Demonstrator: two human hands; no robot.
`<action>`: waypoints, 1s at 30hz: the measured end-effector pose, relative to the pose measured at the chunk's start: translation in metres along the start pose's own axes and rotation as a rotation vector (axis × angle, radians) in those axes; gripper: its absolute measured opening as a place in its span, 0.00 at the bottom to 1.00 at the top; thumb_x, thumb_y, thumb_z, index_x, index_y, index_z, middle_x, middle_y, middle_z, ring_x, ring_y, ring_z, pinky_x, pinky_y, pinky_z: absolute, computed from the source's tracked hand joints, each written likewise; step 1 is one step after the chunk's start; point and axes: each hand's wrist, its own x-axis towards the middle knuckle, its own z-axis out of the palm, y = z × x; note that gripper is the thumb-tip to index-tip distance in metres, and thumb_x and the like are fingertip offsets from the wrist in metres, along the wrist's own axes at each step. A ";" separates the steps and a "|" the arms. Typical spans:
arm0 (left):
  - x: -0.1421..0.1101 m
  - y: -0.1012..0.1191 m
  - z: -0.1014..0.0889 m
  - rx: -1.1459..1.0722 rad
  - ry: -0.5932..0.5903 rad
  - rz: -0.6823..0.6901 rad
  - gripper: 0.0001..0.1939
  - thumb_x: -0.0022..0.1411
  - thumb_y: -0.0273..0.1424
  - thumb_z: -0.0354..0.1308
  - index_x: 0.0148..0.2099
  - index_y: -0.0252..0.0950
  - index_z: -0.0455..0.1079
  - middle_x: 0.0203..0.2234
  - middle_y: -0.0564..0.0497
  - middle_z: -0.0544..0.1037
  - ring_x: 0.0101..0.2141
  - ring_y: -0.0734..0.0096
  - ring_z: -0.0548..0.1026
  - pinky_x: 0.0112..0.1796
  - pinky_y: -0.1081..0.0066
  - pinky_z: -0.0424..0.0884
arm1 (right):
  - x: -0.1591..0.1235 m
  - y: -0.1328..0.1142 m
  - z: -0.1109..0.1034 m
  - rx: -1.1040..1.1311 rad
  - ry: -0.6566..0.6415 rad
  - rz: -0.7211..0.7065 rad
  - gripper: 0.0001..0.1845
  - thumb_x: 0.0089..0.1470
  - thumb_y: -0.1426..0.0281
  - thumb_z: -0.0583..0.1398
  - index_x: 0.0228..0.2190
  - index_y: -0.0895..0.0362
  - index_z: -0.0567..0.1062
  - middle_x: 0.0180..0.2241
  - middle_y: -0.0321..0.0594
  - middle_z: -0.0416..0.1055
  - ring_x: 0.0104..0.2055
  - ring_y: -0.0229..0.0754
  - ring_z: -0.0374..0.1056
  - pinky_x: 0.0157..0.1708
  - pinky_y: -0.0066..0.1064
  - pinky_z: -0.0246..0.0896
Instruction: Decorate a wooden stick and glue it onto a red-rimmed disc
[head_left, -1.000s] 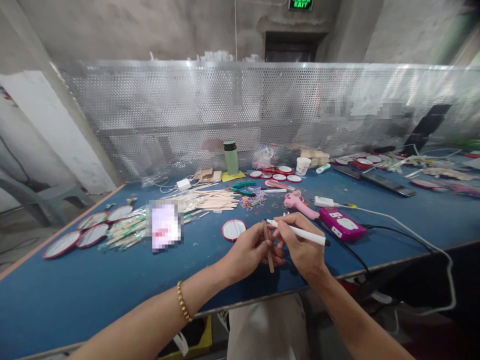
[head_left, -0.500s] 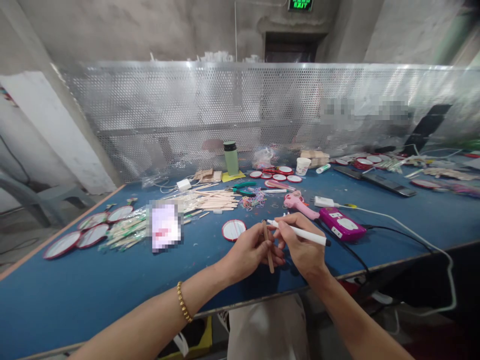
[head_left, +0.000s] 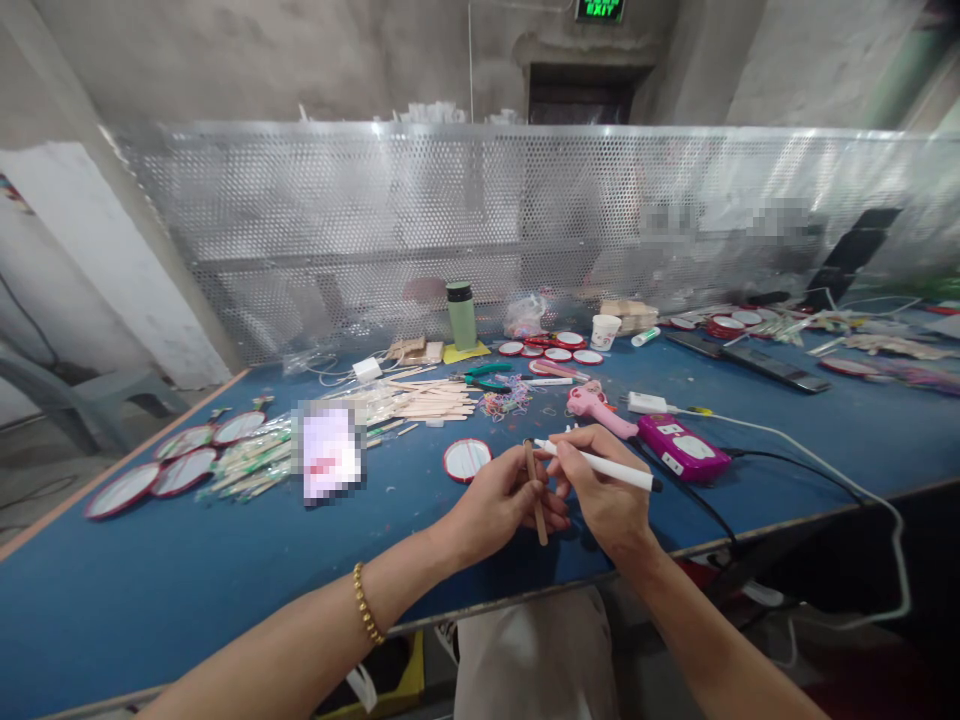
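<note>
Near the front edge of the blue table, my left hand (head_left: 501,500) pinches a flat wooden craft stick (head_left: 540,515), tilted with its top end away from me. My right hand (head_left: 606,492) is closed around a white marker pen (head_left: 604,466), its black end pointing right. The pen's tip is at the upper end of the stick; whether they touch I cannot tell. Just left of my hands lies a white disc with a red rim (head_left: 467,460). A pink glue gun (head_left: 600,408) rests beyond my right hand.
More craft sticks (head_left: 439,400), rubber bands (head_left: 506,398) and teal-handled pliers (head_left: 487,377) lie behind. A green bottle (head_left: 461,318) and a paper cup (head_left: 605,332) stand near the perforated metal screen (head_left: 360,220). At right is a purple power box (head_left: 684,448) with cables.
</note>
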 end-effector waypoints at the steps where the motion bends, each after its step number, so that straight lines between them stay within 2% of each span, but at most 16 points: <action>1: 0.000 0.000 0.000 0.002 -0.002 0.001 0.22 0.59 0.46 0.61 0.47 0.37 0.61 0.31 0.49 0.77 0.28 0.64 0.80 0.34 0.62 0.77 | 0.000 0.000 0.000 0.009 0.005 0.004 0.07 0.54 0.67 0.60 0.27 0.56 0.76 0.18 0.33 0.73 0.14 0.34 0.65 0.15 0.24 0.63; 8: 0.001 -0.001 -0.001 0.006 0.002 0.000 0.23 0.58 0.47 0.62 0.46 0.36 0.61 0.31 0.49 0.77 0.28 0.63 0.80 0.34 0.62 0.77 | 0.001 0.002 0.000 -0.023 -0.011 -0.013 0.08 0.54 0.67 0.60 0.27 0.56 0.77 0.19 0.33 0.73 0.14 0.34 0.65 0.17 0.25 0.64; 14: 0.000 -0.001 0.000 0.013 -0.001 0.002 0.25 0.57 0.50 0.61 0.46 0.36 0.61 0.32 0.48 0.77 0.28 0.62 0.80 0.34 0.61 0.77 | 0.000 0.001 0.000 -0.007 0.006 0.009 0.08 0.53 0.67 0.60 0.26 0.56 0.77 0.18 0.33 0.73 0.14 0.34 0.65 0.15 0.24 0.62; 30: 0.001 -0.002 0.000 -0.014 0.009 0.004 0.20 0.59 0.45 0.62 0.43 0.37 0.61 0.31 0.51 0.75 0.29 0.64 0.79 0.34 0.60 0.76 | 0.000 0.001 -0.002 -0.029 -0.026 -0.006 0.09 0.54 0.65 0.60 0.27 0.56 0.77 0.19 0.34 0.74 0.14 0.34 0.65 0.16 0.25 0.63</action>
